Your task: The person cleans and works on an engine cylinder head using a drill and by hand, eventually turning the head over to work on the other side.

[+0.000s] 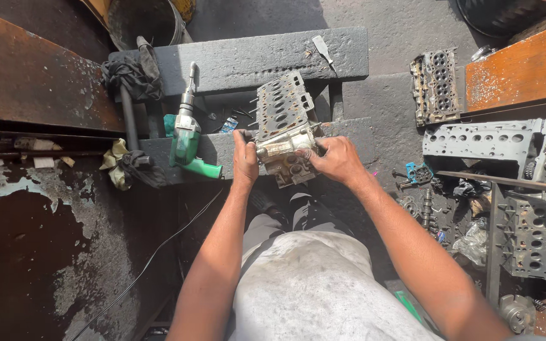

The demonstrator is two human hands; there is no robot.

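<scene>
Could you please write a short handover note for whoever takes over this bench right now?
Left hand: gripping the near left edge of the cylinder head.
Right hand: gripping its near right edge.
The cylinder head lies across the stone slabs, tilted away from the person.
A green power tool lies just left of it, untouched.
More cylinder heads sit to the right.
Done or left: cannot tell from this view.

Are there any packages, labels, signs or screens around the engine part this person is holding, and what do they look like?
Small packet: on the ledge left of the cylinder head, flat, blue and white.
Plastic bag: on the floor at right among engine parts, crumpled, clear.
No signs or screens show.
</scene>
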